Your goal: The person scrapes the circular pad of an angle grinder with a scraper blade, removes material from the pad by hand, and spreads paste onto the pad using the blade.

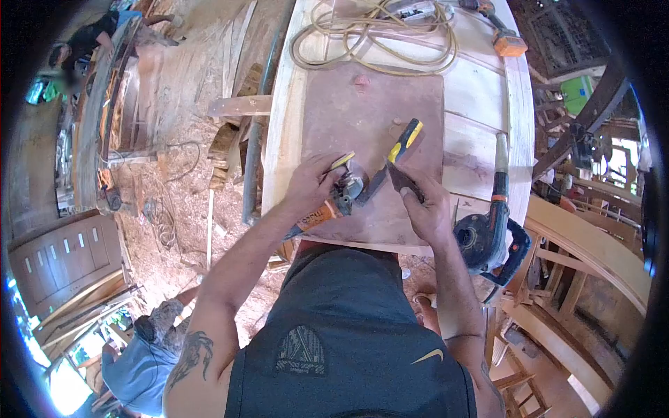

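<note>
My left hand (311,182) is closed at the head of an orange-and-black angle grinder (322,214), its fingers against a thin yellow-edged disc (343,160). The grinder's body lies under my wrist at the near edge of the board. In my right hand (431,212) a dark brown, flat, pointed piece (403,181) is pinched between thumb and fingers; its exact kind is unclear. Between both hands lies a tool with a black-and-yellow handle (405,143) and a dark blade (371,187), flat on the brown board (334,104).
A coiled tan cord (373,42) and an orange cordless drill (505,38) lie at the table's far end. A black blower-like power tool (481,237) sits by the right edge. Another person (143,369) is at lower left. Curved wooden parts (585,244) stand at right.
</note>
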